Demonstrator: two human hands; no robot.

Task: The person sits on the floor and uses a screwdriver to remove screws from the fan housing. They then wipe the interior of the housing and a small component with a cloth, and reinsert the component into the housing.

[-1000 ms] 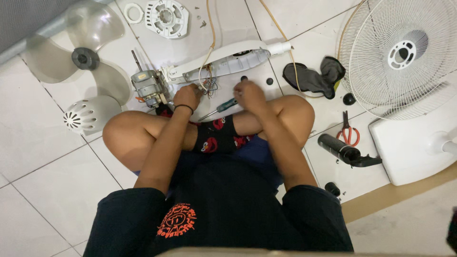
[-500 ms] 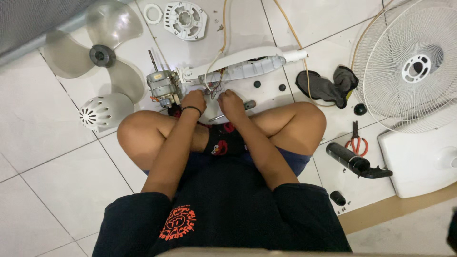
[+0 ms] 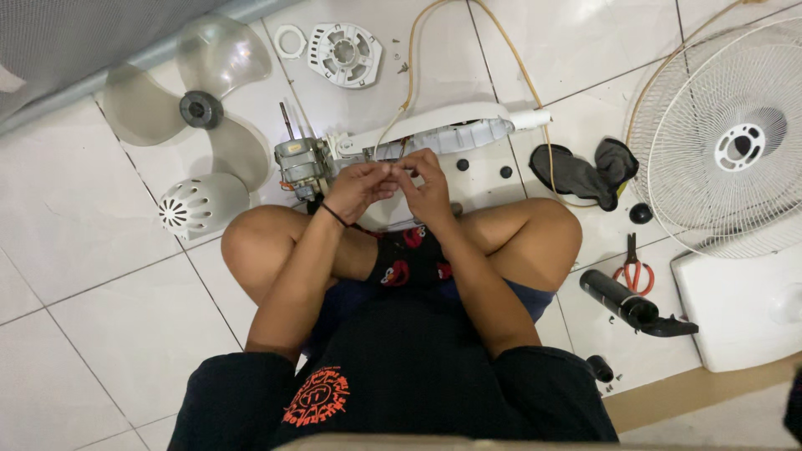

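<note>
From the head view, you sit cross-legged on the tiled floor with both hands raised together just near of the fan motor [image 3: 302, 164] and its white housing [image 3: 434, 134]. Your left hand [image 3: 359, 185] and right hand [image 3: 428, 185] meet fingertip to fingertip, pinched narrow on something too small to make out, likely a wire end or screw. It looks like fine joining work at the motor, so keep the pinch steady. The clear fan blade [image 3: 188, 100] lies far left, the wire guard [image 3: 735, 142] right, the red pliers [image 3: 632, 269] near right.
</note>
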